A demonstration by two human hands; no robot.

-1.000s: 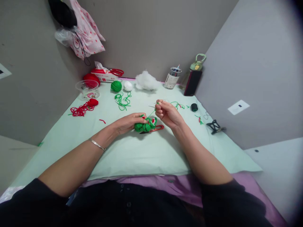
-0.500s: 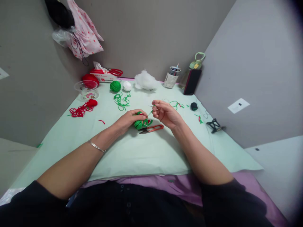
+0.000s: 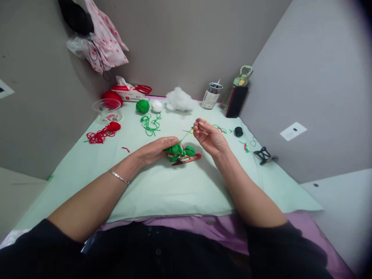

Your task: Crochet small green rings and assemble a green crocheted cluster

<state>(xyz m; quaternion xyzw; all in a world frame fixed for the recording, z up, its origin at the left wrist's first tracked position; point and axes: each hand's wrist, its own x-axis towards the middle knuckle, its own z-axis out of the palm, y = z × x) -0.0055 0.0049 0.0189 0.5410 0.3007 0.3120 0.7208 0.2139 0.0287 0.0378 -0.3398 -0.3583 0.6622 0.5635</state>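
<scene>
My left hand (image 3: 157, 149) is closed on a small green crochet piece (image 3: 175, 149) with red and white parts, held just above the table. A taut green yarn (image 3: 186, 135) runs from the piece up to my right hand (image 3: 207, 135), whose fingertips are pinched on the yarn. A thin needle-like tool (image 3: 188, 131) with a yellow part shows beside those fingertips; how it is held cannot be made out. Beneath the crochet piece lie orange-handled thread snips (image 3: 193, 158).
Along the back are a green yarn ball (image 3: 142, 106), a white ball (image 3: 156, 105), white stuffing (image 3: 180, 100), a pen jar (image 3: 212, 96) and a phone (image 3: 237, 101). Red yarn (image 3: 100, 135) lies left, a black stand (image 3: 264, 155) right.
My right hand has moved up and right, and the yarn between the hands is longer. The crochet piece has turned in my left hand, showing more of its green parts.
</scene>
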